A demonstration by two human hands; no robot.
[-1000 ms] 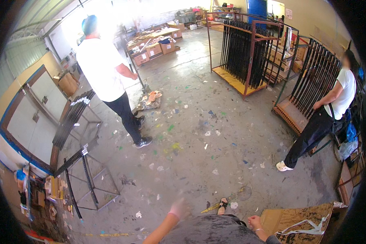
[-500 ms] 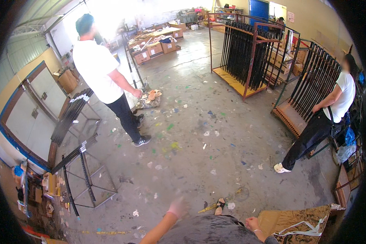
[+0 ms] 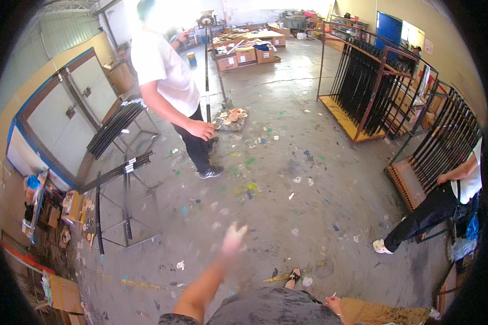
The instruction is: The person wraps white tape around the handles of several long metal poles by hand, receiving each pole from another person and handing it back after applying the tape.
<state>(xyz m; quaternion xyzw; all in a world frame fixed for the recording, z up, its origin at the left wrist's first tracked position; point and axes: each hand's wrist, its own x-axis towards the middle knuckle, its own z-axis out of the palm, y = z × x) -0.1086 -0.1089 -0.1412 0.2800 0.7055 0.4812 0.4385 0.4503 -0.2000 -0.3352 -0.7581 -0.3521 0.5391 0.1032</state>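
Observation:
My left hand reaches out over the paint-spotted floor, apart from anything. Motion blur smears its fingers, so their pose is unclear. Low at my right side, my right hand is partly hidden by my dark top. Its fingers look closed, and a small pale tip shows at them, too small to name. Nearest to it lies a flat brown cardboard sheet. My sandalled foot shows ahead of my body.
Two metal stands with black bars are at left, before white doors. A person stands ahead beside an upright pole. Another person is at right by racks of black rods. Cardboard boxes stand farther back.
My left hand has risen and stretched forward. My view has swung left. The person ahead has turned and raised an arm. The cardboard at right shows less now.

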